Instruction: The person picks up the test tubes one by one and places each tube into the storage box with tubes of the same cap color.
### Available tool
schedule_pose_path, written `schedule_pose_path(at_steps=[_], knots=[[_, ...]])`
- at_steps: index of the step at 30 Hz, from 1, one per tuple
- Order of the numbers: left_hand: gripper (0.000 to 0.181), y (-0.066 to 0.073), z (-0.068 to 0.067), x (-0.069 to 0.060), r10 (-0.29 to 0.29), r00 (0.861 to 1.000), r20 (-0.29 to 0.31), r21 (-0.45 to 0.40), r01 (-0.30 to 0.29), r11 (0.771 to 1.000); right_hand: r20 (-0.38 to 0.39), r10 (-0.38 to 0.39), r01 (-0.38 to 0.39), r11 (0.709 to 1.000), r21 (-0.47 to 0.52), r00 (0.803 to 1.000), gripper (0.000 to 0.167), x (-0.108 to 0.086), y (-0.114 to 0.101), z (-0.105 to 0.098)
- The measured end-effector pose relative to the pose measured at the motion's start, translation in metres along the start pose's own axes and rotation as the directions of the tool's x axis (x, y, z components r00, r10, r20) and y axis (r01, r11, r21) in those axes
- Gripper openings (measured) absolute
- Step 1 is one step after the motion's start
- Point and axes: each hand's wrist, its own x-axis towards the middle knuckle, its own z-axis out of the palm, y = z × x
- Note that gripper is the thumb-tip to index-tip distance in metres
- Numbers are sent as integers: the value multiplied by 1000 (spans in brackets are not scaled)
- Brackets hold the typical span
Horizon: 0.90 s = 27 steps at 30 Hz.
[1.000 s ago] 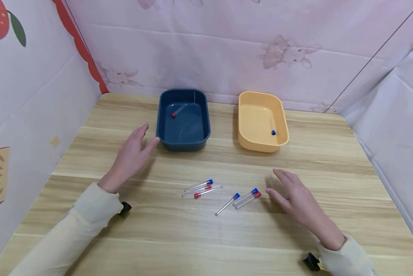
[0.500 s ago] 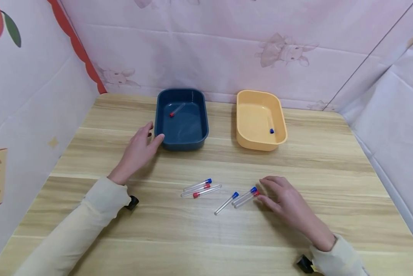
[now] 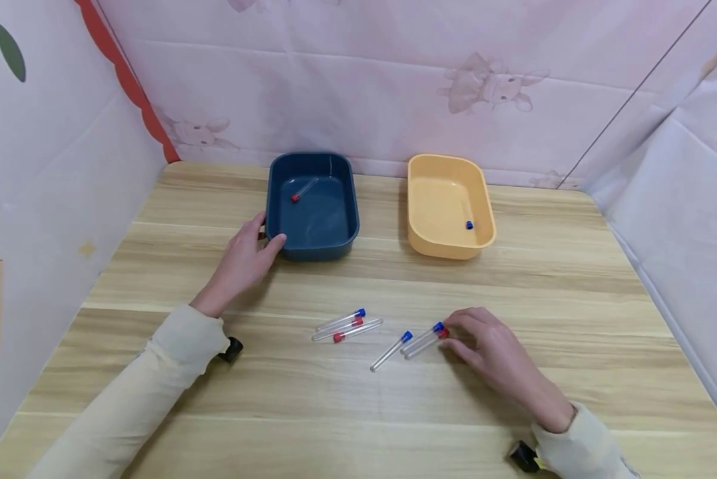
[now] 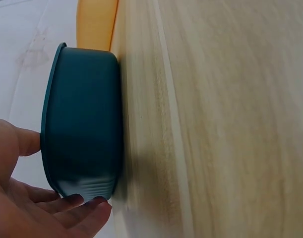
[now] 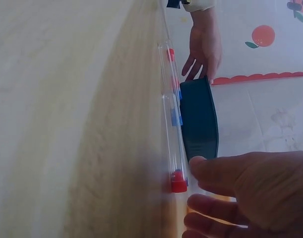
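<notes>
Wood-grain tabletop (image 3: 334, 419), slim clear tubes (image 3: 389, 352), rounded tray (image 3: 319, 223) in left grip (image 3: 242, 261)

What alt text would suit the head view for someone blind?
A left hand grips a dark blue tray with one red-capped tube inside; the right hand is beside three of six capped test tubes on a wooden table. A yellow tray holds one blue-capped tube.

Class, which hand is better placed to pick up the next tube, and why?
Probably the right hand: it is close beside a red-capped tube and a blue-capped tube. The left hand holds the blue bin, farther from those tubes.
</notes>
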Motion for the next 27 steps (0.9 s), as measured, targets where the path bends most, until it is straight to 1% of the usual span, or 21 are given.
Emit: schedule_pose_path(at_steps=[7,10,15,18,22,25,27], knots=[[77,0,-3,2,16,999,40,28,-17,999,-3,-22,22,999,24,1000,24,2,-1,4],[77,0,-4,2,18,998,57,38,-20,999,-8,-30,30,999,24,1000,24,2,-1,5],[76,-3,-4,2,38,997,63,49,-41,998,-11,-36,36,999,16,999,22,2,-1,6],[78,-4,-4,1,44,996,81,61,-49,997,-9,-36,36,999,10,999,21,1,-1,7],[86,-4,-4,-1,31,992,122,81,-41,996,-3,-30,30,1000,6,1000,22,1,-2,7],[91,-2,-5,-3,21,989,144,100,-36,994,19,-7,7,1000,4,1000,23,1,-3,6],[94,-2,-5,-4,26,988,153,115,-44,992,38,10,-10,1000,-1,999,22,0,-3,6]])
